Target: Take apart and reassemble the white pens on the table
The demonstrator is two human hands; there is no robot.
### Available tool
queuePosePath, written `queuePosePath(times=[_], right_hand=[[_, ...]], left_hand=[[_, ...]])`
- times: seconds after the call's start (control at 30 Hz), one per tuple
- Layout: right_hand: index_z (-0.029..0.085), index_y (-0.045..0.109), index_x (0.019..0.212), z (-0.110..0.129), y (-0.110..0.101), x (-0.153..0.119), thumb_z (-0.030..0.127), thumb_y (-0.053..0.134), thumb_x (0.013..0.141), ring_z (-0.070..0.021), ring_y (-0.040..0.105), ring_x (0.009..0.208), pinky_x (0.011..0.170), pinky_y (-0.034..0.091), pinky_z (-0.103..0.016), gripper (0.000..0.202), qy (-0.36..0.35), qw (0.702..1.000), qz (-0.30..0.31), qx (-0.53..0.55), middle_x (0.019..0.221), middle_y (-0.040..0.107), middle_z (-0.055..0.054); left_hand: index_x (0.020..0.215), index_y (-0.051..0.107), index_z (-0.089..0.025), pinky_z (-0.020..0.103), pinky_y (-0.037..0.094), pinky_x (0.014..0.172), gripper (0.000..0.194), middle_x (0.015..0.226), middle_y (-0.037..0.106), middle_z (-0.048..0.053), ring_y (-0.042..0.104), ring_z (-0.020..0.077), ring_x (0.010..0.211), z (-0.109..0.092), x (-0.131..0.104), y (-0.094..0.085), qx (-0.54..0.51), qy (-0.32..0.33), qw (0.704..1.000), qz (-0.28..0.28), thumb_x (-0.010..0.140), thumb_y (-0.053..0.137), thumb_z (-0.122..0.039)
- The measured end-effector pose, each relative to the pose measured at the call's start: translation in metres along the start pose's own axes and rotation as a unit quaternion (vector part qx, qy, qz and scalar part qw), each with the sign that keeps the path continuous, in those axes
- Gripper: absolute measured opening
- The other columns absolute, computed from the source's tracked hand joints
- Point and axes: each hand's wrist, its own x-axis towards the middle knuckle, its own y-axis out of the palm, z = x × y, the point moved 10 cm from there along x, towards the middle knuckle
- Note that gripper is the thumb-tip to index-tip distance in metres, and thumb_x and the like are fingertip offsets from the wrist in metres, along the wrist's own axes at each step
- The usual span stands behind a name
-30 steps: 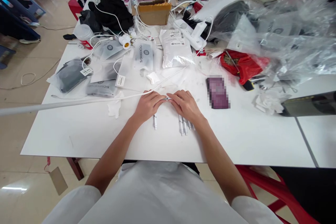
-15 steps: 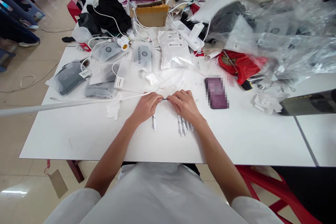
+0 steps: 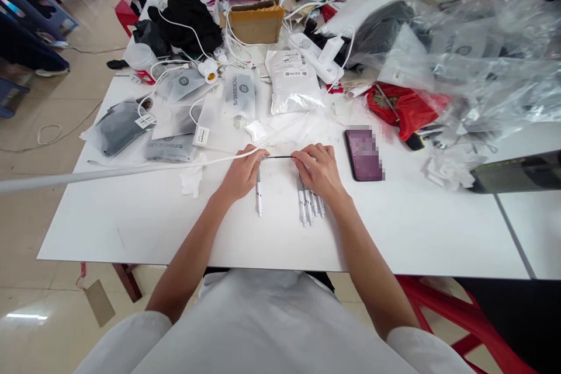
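My left hand (image 3: 242,174) and my right hand (image 3: 318,170) rest on the white table (image 3: 394,228), a short way apart. Between their fingertips stretches a thin dark refill (image 3: 277,157), held level; my right fingers pinch one end and my left fingers hold the other end, where a pen part may sit, hidden by the fingers. One white pen (image 3: 258,197) lies under my left hand. Several white pens (image 3: 309,205) lie side by side under my right hand.
A purple phone (image 3: 363,153) lies right of my right hand. Behind are packaged bags (image 3: 293,80), white cables (image 3: 280,128), a cardboard box (image 3: 256,21), a red bag (image 3: 405,106) and clear plastic sheeting (image 3: 482,58). A crumpled tissue (image 3: 191,180) lies left.
My hands have drawn apart, right hand moving right, and the thin dark refill now shows at length between them. Before, the fingertips were almost touching.
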Motion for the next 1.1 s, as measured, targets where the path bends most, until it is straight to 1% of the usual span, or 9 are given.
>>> queuePosePath(times=[0.13, 0.23, 0.37, 0.5, 0.67, 0.8, 0.93, 1.0, 1.1], right_hand=[[0.026, 0.069, 0.116, 0.003, 0.000, 0.000, 0.027, 0.050, 0.111, -0.0250, 0.057, 0.090, 0.083, 0.035, -0.044, 0.020, -0.011, 1.000, 0.001, -0.006, 0.098, 0.072, -0.007], [0.027, 0.069, 0.117, 0.002, -0.001, 0.000, 0.027, 0.050, 0.111, -0.0253, 0.058, 0.090, 0.084, 0.035, -0.044, 0.020, -0.010, 1.000, 0.000, -0.007, 0.099, 0.072, -0.007], [0.027, 0.069, 0.118, -0.002, -0.006, 0.001, 0.026, 0.051, 0.111, -0.0254, 0.058, 0.089, 0.083, 0.035, -0.044, 0.020, -0.001, 1.000, -0.011, 0.003, 0.098, 0.072, -0.007], [0.026, 0.069, 0.116, 0.000, -0.006, 0.001, 0.025, 0.053, 0.110, -0.0249, 0.057, 0.089, 0.082, 0.034, -0.043, 0.017, -0.007, 1.000, -0.014, 0.004, 0.097, 0.072, -0.006], [0.025, 0.070, 0.115, 0.006, -0.001, 0.001, 0.026, 0.053, 0.111, -0.0241, 0.058, 0.089, 0.084, 0.035, -0.042, 0.018, -0.015, 1.000, -0.002, -0.010, 0.097, 0.073, -0.006], [0.024, 0.071, 0.116, 0.014, 0.002, 0.001, 0.026, 0.055, 0.111, -0.0231, 0.060, 0.089, 0.083, 0.037, -0.041, 0.017, -0.033, 0.999, 0.001, -0.022, 0.097, 0.074, -0.006], [0.024, 0.069, 0.122, 0.022, 0.009, 0.000, 0.026, 0.057, 0.111, -0.0230, 0.064, 0.089, 0.081, 0.041, -0.041, 0.017, -0.046, 0.999, 0.011, -0.009, 0.098, 0.076, -0.006], [0.024, 0.067, 0.127, 0.026, 0.012, -0.001, 0.027, 0.058, 0.110, -0.0238, 0.066, 0.094, 0.081, 0.044, -0.040, 0.019, -0.049, 0.999, 0.015, 0.015, 0.103, 0.076, -0.007], [0.024, 0.064, 0.130, 0.027, 0.012, -0.002, 0.028, 0.058, 0.110, -0.0236, 0.069, 0.097, 0.083, 0.052, -0.040, 0.021, -0.027, 0.997, 0.017, 0.075, 0.120, 0.072, -0.012]], left_hand=[[0.117, 0.066, -0.024, 0.040, 0.047, 0.089, 0.022, 0.101, 0.073, 0.007, 0.067, 0.0248, 0.098, -0.006, 0.001, 0.000, 0.016, 0.024, 1.000, -0.009, 0.114, 0.052, -0.041], [0.109, 0.067, -0.024, 0.038, 0.045, 0.085, 0.023, 0.092, 0.072, 0.004, 0.067, 0.0233, 0.095, -0.005, 0.001, -0.001, 0.039, 0.027, 0.999, -0.021, 0.115, 0.050, -0.038], [0.106, 0.068, -0.024, 0.038, 0.044, 0.085, 0.026, 0.086, 0.069, 0.003, 0.066, 0.0228, 0.093, -0.001, 0.001, -0.004, 0.060, 0.015, 0.998, -0.033, 0.115, 0.048, -0.039], [0.106, 0.068, -0.023, 0.037, 0.044, 0.084, 0.024, 0.089, 0.071, 0.004, 0.066, 0.0216, 0.091, -0.003, 0.001, -0.005, 0.053, 0.024, 0.998, -0.035, 0.115, 0.050, -0.038], [0.104, 0.068, -0.022, 0.036, 0.044, 0.084, 0.021, 0.090, 0.073, 0.004, 0.067, 0.0208, 0.091, -0.009, 0.002, -0.004, 0.045, 0.036, 0.998, -0.038, 0.114, 0.053, -0.033], [0.106, 0.070, -0.020, 0.034, 0.046, 0.085, 0.022, 0.092, 0.074, 0.004, 0.069, 0.0193, 0.090, -0.009, 0.001, -0.001, 0.033, 0.040, 0.998, -0.032, 0.114, 0.054, -0.032], [0.111, 0.072, -0.020, 0.034, 0.048, 0.085, 0.022, 0.096, 0.076, 0.005, 0.070, 0.0185, 0.089, -0.009, -0.002, 0.004, 0.040, 0.058, 0.997, -0.037, 0.113, 0.057, -0.035], [0.114, 0.073, -0.021, 0.034, 0.048, 0.087, 0.022, 0.099, 0.077, 0.005, 0.070, 0.0187, 0.091, -0.011, -0.004, 0.007, 0.061, 0.075, 0.995, -0.038, 0.113, 0.057, -0.035], [0.117, 0.073, -0.021, 0.035, 0.048, 0.089, 0.021, 0.099, 0.078, 0.004, 0.071, 0.0185, 0.092, -0.013, -0.006, 0.011, 0.088, 0.091, 0.991, -0.036, 0.113, 0.056, -0.033]])
